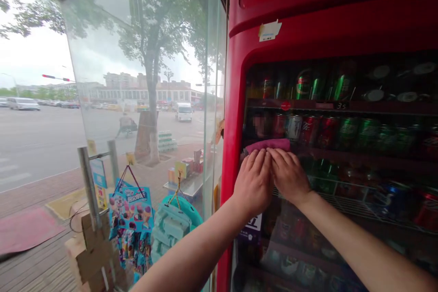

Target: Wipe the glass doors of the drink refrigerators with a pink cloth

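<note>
A folded pink cloth (270,145) lies pressed against the glass door of a red drinks fridge (236,114). My left hand (252,183) and my right hand (290,174) meet side by side on its lower edge, fingers together and bent over the fabric. Part of the cloth is hidden beneath them. Behind the glass stand rows of cans, among them a red can (310,130) and a green can (348,132). Under my left hand, a dark sign with white lettering (251,232) shows on the door.
To the left stands a glass door (178,64) with a metal handle (89,187). Snack packets on a blue card (132,207) and a teal plastic item (173,226) hang there. A cardboard box (91,255) sits low. Outside are a tree and a road.
</note>
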### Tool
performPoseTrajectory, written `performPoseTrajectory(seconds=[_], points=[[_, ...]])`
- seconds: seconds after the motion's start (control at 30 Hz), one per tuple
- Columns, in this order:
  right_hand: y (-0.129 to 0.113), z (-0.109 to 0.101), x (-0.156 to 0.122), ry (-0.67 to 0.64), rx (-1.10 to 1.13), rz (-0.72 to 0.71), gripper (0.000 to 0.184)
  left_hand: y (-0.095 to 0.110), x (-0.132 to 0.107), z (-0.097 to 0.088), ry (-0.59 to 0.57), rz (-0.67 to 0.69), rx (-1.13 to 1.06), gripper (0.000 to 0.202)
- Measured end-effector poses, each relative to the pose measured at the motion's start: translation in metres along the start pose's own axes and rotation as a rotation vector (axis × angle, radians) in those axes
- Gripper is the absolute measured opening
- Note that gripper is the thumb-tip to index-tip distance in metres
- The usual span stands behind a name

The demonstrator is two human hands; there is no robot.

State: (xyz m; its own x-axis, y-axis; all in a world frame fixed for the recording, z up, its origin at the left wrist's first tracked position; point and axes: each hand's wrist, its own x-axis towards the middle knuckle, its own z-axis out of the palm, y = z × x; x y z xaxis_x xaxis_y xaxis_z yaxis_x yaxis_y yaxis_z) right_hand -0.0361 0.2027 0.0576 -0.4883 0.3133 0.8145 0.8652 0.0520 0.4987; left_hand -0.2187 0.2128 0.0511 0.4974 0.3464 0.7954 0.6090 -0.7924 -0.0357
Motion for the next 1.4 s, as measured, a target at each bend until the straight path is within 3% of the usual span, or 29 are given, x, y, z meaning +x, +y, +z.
performPoseTrajectory(seconds=[0.2, 0.33, 0.63, 0.8, 1.03, 1.17, 1.27, 1.4], points=[[0.000, -0.002, -0.009, -0.058, -0.088, -0.068, 0.054, -0.005, -0.001, 0.024, 0.012, -0.040, 0.089, 0.070], [-0.006, -0.002, -0.021, -0.091, -0.099, -0.024, 0.062, -0.006, -0.004, 0.037, 0.041, -0.011, 0.122, 0.080], [0.012, 0.017, -0.014, -0.070, -0.078, -0.046, 0.064, -0.022, 0.008, 0.045, 0.093, 0.020, 0.309, 0.074], [0.035, 0.024, 0.032, -0.014, -0.087, -0.056, 0.072, -0.035, 0.052, 0.021, 0.155, 0.016, 0.402, 0.070], [0.076, 0.009, 0.126, 0.019, 0.006, -0.020, 0.075, -0.051, 0.133, -0.046, 0.221, 0.104, 0.496, 0.066], [0.089, -0.001, 0.173, 0.033, 0.035, 0.070, 0.071, -0.054, 0.180, -0.076, 0.324, 0.185, 0.512, 0.065], [0.091, -0.004, 0.194, 0.067, 0.053, 0.120, 0.070, -0.057, 0.202, -0.087, 0.377, 0.219, 0.516, 0.063], [0.095, -0.003, 0.198, 0.092, 0.061, 0.112, 0.071, -0.066, 0.208, -0.089, 0.378, 0.239, 0.531, 0.065]])
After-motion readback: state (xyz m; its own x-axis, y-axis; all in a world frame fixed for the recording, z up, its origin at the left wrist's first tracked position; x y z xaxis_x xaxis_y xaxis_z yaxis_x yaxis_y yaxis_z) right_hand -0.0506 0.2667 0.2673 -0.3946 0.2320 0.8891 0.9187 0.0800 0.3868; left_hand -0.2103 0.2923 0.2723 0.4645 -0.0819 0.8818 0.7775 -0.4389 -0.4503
